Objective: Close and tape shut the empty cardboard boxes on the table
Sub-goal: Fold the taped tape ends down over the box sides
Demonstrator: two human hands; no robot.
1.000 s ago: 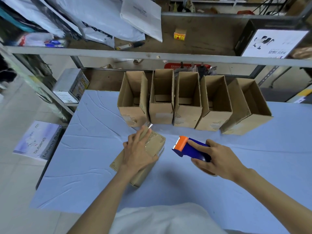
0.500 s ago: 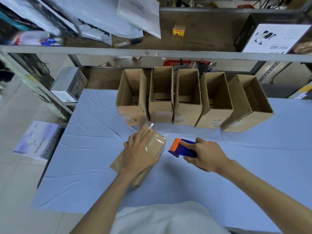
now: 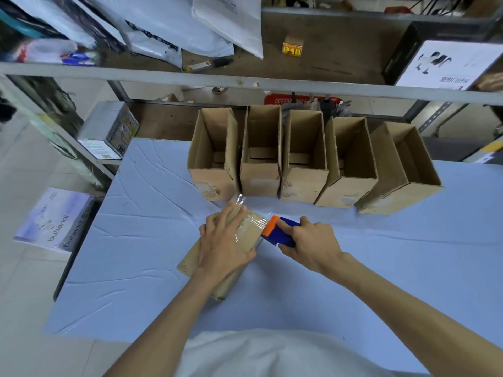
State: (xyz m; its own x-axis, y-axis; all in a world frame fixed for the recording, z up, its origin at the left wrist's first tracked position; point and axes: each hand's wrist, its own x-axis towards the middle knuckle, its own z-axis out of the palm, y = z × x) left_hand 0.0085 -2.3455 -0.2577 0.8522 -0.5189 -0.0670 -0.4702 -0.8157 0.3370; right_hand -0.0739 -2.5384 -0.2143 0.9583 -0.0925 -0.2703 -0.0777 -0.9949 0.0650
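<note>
A closed cardboard box lies on its side in the middle of the blue table. My left hand presses flat on top of it, fingers spread. Clear tape runs over the box's far end, and a loose tape end sticks up past my fingertips. My right hand grips a blue tape dispenser with an orange head, whose head touches the box's right edge. Several open empty boxes stand in a row behind.
A metal shelf rail crosses above the row of boxes, with plastic mailer bags and a small yellow box on the shelf. A grey carton sits at the table's far left corner. A printed box lies on the floor to the left.
My right hand has moved the dispenser left until its orange head meets the box, laying tape over the box's end. My left hand has stayed pressed on the box.
</note>
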